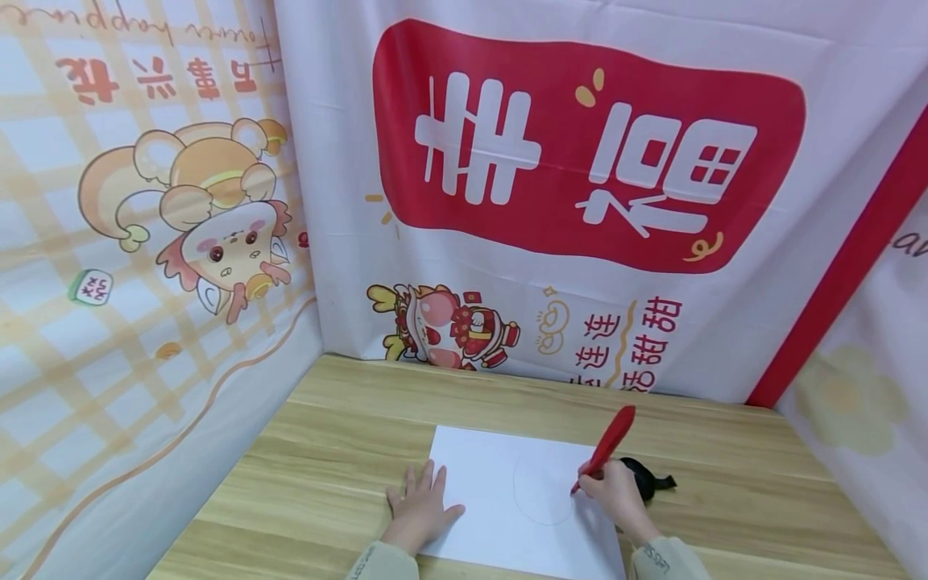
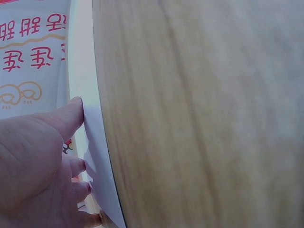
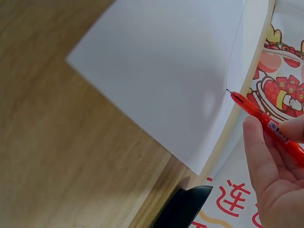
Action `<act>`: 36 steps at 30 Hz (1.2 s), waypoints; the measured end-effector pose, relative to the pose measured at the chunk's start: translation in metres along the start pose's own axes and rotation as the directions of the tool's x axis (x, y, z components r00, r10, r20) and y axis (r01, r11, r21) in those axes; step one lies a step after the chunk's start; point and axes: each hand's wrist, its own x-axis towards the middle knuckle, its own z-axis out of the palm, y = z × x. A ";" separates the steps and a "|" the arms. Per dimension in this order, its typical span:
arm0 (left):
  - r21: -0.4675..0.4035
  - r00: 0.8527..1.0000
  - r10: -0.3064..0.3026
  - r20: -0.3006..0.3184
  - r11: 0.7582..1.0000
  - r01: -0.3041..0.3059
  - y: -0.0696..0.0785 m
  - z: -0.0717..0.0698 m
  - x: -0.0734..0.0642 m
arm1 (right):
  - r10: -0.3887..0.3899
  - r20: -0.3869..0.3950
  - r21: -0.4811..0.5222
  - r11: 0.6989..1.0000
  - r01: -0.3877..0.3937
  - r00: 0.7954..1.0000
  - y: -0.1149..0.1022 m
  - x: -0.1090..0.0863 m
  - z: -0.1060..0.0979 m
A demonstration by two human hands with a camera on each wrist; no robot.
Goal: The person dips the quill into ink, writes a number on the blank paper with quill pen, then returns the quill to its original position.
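A sheet of white paper (image 1: 486, 483) lies on the wooden table, with a thin curved line drawn on it like an open U. My right hand (image 1: 615, 493) pinches a red pen (image 1: 612, 439), which leans with its top up and away. In the right wrist view the tip of the pen (image 3: 256, 111) touches the paper (image 3: 156, 61) at the end of the drawn line. My left hand (image 1: 422, 503) rests flat with spread fingers across the paper's left edge. The left wrist view shows the thumb and fingertips of that hand (image 2: 38, 156) along the paper (image 2: 97, 142).
A black object (image 1: 641, 479) with a narrow end lies just beyond my right hand, partly hidden by it. Wood-grain table (image 1: 312, 435) surrounds the paper. Printed cloth hangings (image 1: 333, 161) stand behind the table and along both sides.
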 end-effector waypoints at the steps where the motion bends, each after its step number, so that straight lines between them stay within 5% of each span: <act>1: 0.001 1.000 -0.002 0.001 1.000 0.002 0.000 0.000 0.000 | -0.007 -0.001 -0.001 1.000 0.007 1.000 0.000 0.000 0.000; 36: 0.002 1.000 0.000 -0.016 1.000 0.000 0.001 -0.001 -0.002 | -0.097 -0.074 0.001 0.995 0.097 0.993 -0.004 0.012 0.014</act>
